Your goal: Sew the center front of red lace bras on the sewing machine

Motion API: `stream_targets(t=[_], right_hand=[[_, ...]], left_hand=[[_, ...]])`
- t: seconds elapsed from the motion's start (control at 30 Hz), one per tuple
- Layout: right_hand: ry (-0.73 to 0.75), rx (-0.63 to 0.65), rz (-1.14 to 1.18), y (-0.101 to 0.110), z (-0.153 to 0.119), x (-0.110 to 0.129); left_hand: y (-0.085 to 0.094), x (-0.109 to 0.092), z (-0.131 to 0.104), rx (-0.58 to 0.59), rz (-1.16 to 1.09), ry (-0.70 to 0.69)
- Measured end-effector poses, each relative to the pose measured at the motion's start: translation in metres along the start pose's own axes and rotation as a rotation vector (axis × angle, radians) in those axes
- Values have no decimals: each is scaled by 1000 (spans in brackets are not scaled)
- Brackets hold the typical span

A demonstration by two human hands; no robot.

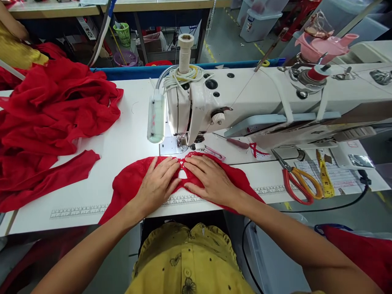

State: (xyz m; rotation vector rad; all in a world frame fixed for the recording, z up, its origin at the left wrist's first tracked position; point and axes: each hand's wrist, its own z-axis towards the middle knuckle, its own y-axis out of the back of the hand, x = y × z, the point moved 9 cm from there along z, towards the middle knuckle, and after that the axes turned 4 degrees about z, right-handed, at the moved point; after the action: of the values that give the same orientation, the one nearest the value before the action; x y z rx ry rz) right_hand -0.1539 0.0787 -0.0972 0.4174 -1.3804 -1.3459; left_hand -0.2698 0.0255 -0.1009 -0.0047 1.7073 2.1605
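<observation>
A red lace-edged garment piece (125, 183) lies across the front of the white sewing table. My left hand (159, 177) rests flat on its left half, fingers stretched toward the machine. On the right half lies my right hand (210, 175), also flat with fingers extended. Between my fingertips the two halves come together at a small crossed join (182, 164), with a gap showing white table below it. Just beyond the fabric is the sewing machine's presser foot (183, 141); the fabric edge is in front of it. Whether the needle is up or down I cannot tell.
A heap of red fabric (58, 110) covers the table's left side. Right of my hands lie scissors (298, 179), a yellow measuring tape (324, 173) and a paper sheet (346, 179). The sewing machine (251, 94) spans the back. Another person's yellow sleeve (18, 47) shows at upper left.
</observation>
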Motion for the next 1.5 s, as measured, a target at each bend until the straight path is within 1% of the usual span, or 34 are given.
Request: stream_targets(t=[0.17, 0.3, 0.43, 0.57, 0.9, 1.2, 1.37, 1.43, 1.5], right_hand=[[7, 20, 13, -2, -3, -1], [0, 45, 37, -4, -4, -3], [-4, 64, 47, -5, -4, -4], [-8, 78, 30, -8, -4, -5], [-22, 101, 14, -9, -4, -6], [-17, 88, 23, -8, -7, -5], [-22, 77, 48, -11, -5, -7], [-12, 76, 52, -9, -3, -6], [10, 70, 53, -1, -4, 1]], left_hand=[[-3, 8, -1, 79, 39, 92], [-7, 11, -3, 132, 50, 99], [-10, 13, -4, 156, 57, 93], [-10, 14, -3, 151, 63, 97], [-10, 15, -3, 179, 44, 116], [-9, 14, -3, 174, 29, 123], [-9, 16, -3, 166, 19, 118], [-8, 13, -1, 158, 15, 102], [-1, 6, -1, 116, 22, 77]])
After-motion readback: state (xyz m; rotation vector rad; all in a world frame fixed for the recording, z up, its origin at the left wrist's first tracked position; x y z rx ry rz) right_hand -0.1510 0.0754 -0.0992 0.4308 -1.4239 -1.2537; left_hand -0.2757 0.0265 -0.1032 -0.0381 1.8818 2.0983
